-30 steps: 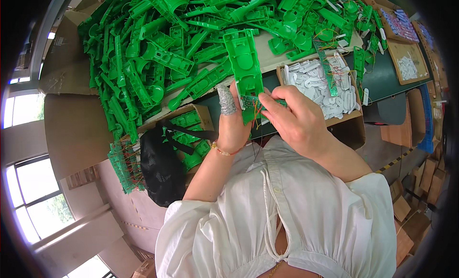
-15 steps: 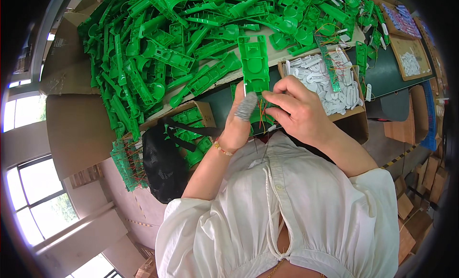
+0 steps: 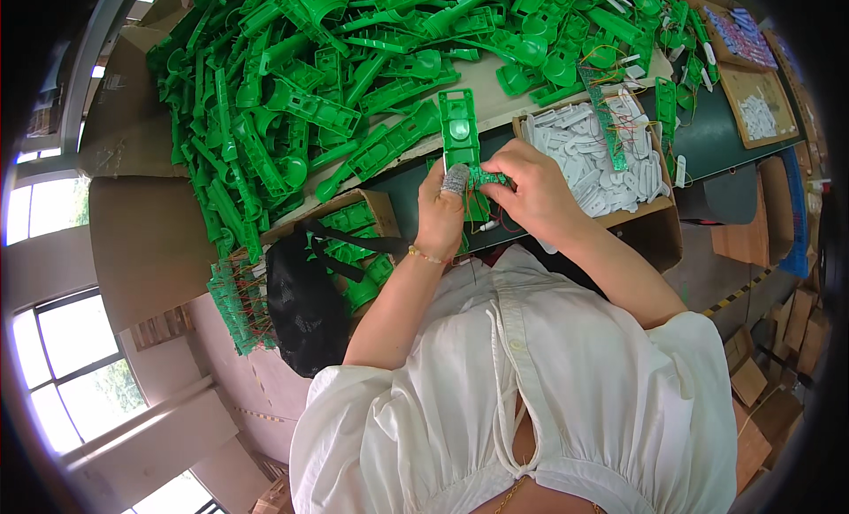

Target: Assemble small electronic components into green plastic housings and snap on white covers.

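Observation:
My left hand (image 3: 439, 215), a grey wrap (image 3: 455, 177) on its thumb, is closed around a long green plastic housing (image 3: 459, 132). The housing points away from me with its hollow, ribbed inside facing up. Between the fingers of my right hand (image 3: 541, 191) is a small green circuit board (image 3: 488, 179), pinched and lying across the housing beside my left thumb. Thin red and dark wires hang below the two hands, with a small white piece (image 3: 489, 225) near them. My fingers hide part of the board and the housing's near end.
A large heap of green housings (image 3: 309, 107) covers the far side of the dark green table (image 3: 409, 196). Right of my hands stands a carton of white plastic parts (image 3: 601, 182), wired circuit boards lying on top. A black bag (image 3: 305, 311) hangs at left beside a box of green parts (image 3: 354, 218).
The housing has come slightly nearer and left. My right hand has shifted left and nearer, and the circuit board now shows between its fingers, where mostly wires showed before.

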`<state>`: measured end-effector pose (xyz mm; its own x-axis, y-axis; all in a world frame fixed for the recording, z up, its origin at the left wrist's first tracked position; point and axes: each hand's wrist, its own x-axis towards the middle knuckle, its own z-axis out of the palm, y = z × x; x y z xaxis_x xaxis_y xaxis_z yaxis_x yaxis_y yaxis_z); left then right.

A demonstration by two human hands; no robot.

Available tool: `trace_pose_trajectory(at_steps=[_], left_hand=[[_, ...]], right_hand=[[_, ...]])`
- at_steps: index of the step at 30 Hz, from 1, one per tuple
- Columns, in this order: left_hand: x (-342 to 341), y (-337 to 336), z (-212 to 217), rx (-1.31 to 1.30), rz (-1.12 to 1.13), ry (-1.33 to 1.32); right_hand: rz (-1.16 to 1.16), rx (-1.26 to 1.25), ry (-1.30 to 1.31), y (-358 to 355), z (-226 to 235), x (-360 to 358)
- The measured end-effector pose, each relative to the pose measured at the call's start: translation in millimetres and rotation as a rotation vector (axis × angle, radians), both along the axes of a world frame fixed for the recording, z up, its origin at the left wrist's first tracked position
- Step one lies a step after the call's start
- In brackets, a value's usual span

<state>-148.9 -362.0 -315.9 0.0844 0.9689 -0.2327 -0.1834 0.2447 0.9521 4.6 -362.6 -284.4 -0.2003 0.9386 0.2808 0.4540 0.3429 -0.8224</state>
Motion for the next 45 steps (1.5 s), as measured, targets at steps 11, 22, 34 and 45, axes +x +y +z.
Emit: trace_pose_trajectory(at_steps=[11,22,34,45], left_hand=[[-9,2,1,0.187,-0.142,0.129],[8,-5,-1,0.384,0.036,0.638],[-8,3,46,0.249,-0.248,-0.120],[0,-10,67,0.751,-0.277,0.383]], right_hand=[[-0.016,-0.012,0.019,-2,9,1],[-0.069,0.061,-0.091,-7,-9,-11],[0.178,-0.254,0.245,12,32,23],[0.261,-0.266,0.591,-10,36,14]])
